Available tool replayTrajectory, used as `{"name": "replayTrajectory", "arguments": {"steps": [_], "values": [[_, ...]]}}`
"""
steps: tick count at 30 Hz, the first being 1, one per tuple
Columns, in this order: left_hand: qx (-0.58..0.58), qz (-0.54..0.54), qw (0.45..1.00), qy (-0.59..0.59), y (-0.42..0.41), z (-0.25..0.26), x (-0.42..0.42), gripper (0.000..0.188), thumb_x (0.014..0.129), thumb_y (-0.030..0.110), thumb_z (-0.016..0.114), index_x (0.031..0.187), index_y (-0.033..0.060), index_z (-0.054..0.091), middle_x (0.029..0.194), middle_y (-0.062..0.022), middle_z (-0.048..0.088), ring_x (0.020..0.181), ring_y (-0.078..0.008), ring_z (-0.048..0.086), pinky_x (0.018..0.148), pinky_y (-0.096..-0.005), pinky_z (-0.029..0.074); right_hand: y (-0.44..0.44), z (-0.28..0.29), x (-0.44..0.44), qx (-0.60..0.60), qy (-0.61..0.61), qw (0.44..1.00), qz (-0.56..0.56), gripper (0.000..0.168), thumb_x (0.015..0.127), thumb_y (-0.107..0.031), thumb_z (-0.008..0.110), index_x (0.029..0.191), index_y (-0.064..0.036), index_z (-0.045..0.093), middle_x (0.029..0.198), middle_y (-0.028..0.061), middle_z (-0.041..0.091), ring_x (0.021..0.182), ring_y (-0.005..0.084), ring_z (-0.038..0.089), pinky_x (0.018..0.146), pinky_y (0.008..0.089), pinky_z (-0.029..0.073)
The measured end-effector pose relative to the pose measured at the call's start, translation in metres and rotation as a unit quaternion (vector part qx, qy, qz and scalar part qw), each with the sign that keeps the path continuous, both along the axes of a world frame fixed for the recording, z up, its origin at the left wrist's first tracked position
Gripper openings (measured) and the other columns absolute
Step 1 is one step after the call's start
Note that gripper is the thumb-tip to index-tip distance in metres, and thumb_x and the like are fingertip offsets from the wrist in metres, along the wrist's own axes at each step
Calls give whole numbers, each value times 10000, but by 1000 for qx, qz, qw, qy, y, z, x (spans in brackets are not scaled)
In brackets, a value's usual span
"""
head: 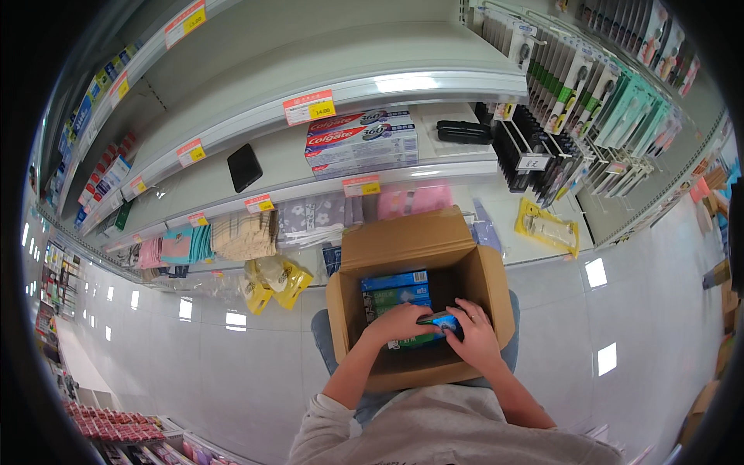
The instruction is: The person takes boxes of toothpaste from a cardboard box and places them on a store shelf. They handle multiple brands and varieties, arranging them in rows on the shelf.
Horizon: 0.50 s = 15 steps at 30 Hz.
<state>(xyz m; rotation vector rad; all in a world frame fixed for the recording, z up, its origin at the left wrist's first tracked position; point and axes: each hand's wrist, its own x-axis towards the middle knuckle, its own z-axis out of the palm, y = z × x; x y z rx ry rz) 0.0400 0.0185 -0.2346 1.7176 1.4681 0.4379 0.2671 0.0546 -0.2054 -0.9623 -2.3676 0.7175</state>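
An open cardboard box [407, 247] rests on my lap, its flaps folded outward. Inside, on the left, several green and blue Darlie toothpaste cartons [395, 290] are stacked in a row. My left hand [404, 322] and my right hand [474, 331] both reach into the box. Between them is a blue and green toothpaste carton [444, 321], tilted, with the fingers of both hands on its ends. My fingers cover part of this carton and the lower cartons. The right part of the box is in shadow.
Before me, a shelf board [279, 165] holds stacked Colgate cartons [360, 142], a black phone [244, 167] and a black case [464, 132]. Folded towels [244, 234] lie below. Toothbrush packs [567, 93] hang on hooks at right. Yellow plastic packaging [546, 225] lies on the bottom shelf.
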Motion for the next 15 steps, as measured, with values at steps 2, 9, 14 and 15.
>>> {"name": "replayTrajectory", "arguments": {"steps": [2,9,14,15], "values": [[-25,17,999,-31,-1,0,2,457,872,461,735,1048,41,699,880,-191,699,806,-391,661,710,-444,508,0,-1,2,2,1,1000,2,437,816,-156,740,1236,-85,644,1362,156,550,1270,368,523,1032,470,472],[-41,-6,999,-35,2,7,-7,438,900,415,721,1103,27,705,935,-188,715,818,-342,681,733,-409,517,6,4,-1,14,70,997,12,386,814,-125,747,1186,-65,668,1347,149,570,1267,371,537,1028,461,476],[-28,4,995,-94,2,2,-5,506,906,476,697,1102,9,713,935,-201,724,835,-314,700,757,-387,533,14,9,-1,30,132,991,5,355,812,-88,746,1156,-37,672,1330,148,591,1252,376,558,1027,448,480],[-26,16,995,-95,2,0,-5,514,907,478,696,1112,6,710,932,-201,724,833,-311,700,755,-384,532,17,9,-3,36,138,990,8,353,813,-87,745,1155,-36,671,1326,148,594,1249,375,561,1025,446,481]]}}
